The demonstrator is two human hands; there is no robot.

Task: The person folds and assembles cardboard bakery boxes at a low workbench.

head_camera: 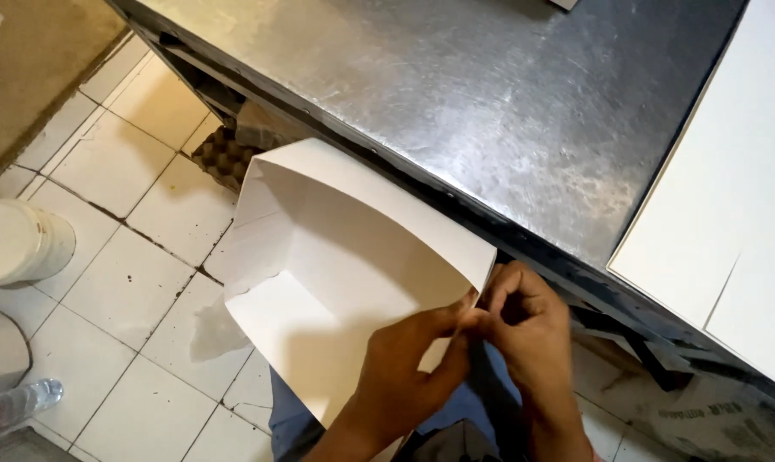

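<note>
both hands pinch one corner of white cardboard box [336, 257]: left hand [405, 368], right hand [529, 329] clamped. box overhangs steel table edge [456, 201], tiled floor [139, 282] open left.

we see two bare hands, the left hand [405, 364] and the right hand [524, 329], with no gloves, rings or watch showing. both forearms are bare as far as the bottom edge, so no sleeves come into view. the fingers [443, 321] are slim, with short plain nails. below the wrists we see blue trousers [289, 419] over the lap, the cloth plain and a little creased, and a darker grey fold of cloth [452, 441] between the forearms.
</note>
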